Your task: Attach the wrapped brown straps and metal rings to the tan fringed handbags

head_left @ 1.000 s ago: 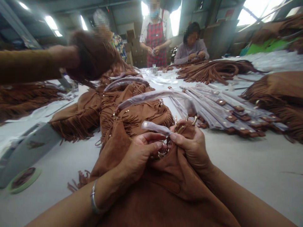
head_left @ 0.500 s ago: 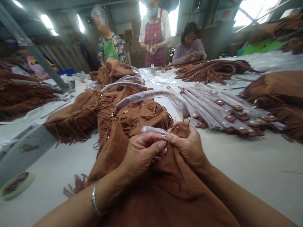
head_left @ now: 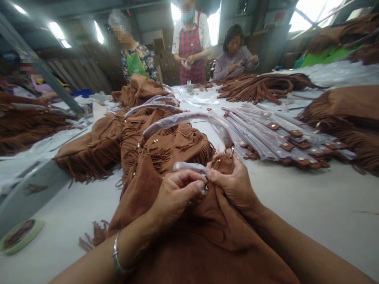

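Observation:
A brown suede bag (head_left: 204, 244) lies in front of me, its plastic-wrapped handle (head_left: 183, 119) arching up behind my hands. My right hand (head_left: 233, 183) is closed on the bag's top edge, just below the gold ring (head_left: 230, 151) at the handle's right end. A short plastic-wrapped piece (head_left: 188, 167) sticks out leftward from near my right thumb. My left hand (head_left: 177, 193) is pinched at small metal hardware (head_left: 205, 189) by the bag's opening; what lies between its fingertips is too small to make out.
More fringed brown bags (head_left: 91, 146) lie behind and left. Wrapped straps (head_left: 266, 134) are heaped to the right, near another fringed bag (head_left: 346, 118). A tape roll (head_left: 20, 236) sits at the lower left. Several people stand or sit across the table (head_left: 296, 205).
The fingers of my left hand have shifted slightly at the hardware, uncovering more of it. The short wrapped piece has tilted a little. My right hand keeps its grip.

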A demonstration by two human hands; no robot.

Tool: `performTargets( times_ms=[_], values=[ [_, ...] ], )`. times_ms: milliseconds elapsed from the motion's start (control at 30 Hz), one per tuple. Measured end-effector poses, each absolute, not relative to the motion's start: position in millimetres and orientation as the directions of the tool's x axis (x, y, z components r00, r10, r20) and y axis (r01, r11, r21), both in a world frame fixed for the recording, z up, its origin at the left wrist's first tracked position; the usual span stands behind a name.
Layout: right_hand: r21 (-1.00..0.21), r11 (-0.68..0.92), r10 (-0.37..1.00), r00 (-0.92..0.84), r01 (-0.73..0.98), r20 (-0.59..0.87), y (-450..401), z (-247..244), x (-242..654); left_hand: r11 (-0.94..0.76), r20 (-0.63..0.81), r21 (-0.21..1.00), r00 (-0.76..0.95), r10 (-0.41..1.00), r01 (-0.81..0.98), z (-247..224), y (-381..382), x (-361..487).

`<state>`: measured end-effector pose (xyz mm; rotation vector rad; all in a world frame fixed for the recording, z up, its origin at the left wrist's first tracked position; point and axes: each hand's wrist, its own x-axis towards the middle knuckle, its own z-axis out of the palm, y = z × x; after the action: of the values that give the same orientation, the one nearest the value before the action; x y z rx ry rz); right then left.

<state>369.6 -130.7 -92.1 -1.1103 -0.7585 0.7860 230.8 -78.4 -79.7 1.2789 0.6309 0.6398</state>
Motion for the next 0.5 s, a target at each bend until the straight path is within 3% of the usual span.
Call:
performTargets(
  times_ms=[500],
  values=[
    [-0.956,0.239,0.857,0.499,-0.169,0.126,-131.9,-87.5,366.6,-0.056,0.057,0.998,0.648,0.759,-0.023,-83.3,-76.3,230.9]
  ],
)
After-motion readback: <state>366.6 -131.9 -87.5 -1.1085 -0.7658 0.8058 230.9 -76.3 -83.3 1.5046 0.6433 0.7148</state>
